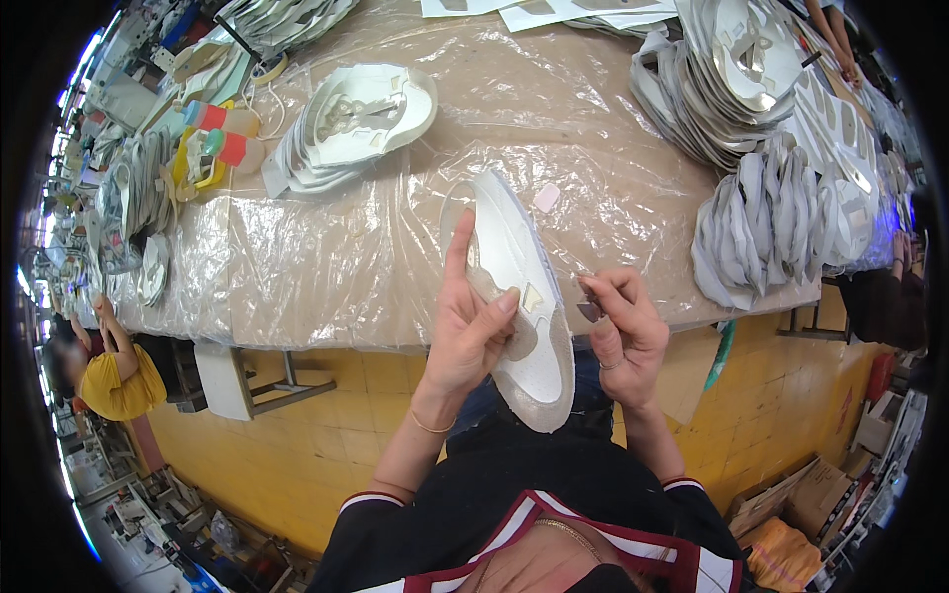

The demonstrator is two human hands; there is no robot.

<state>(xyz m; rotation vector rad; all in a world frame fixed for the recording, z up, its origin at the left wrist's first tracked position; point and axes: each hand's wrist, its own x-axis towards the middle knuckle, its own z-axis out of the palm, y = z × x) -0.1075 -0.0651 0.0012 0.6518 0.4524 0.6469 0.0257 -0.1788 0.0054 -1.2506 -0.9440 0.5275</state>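
My left hand [467, 331] holds a white and grey shoe upper [518, 237] at its left edge, thumb on top and index finger stretched along it. The upper stands lengthwise in front of me, its near end past the table edge. A small pale window-shaped patch [533, 297] shows on its side. Just right of the upper, my right hand [630, 331] is closed in a pinch on a small dark pointed piece [590, 310]. Its exact kind is too small to make out. The piece is beside the upper; whether they touch I cannot tell.
Clear plastic covers the brown table [346, 267]. A stack of shoe uppers [395, 124] sits back left, near red-labelled bottles [232, 148] in a yellow holder. More piles of uppers [761, 217] fill the right side. A small pink piece [546, 198] lies beyond the upper. People sit at both sides.
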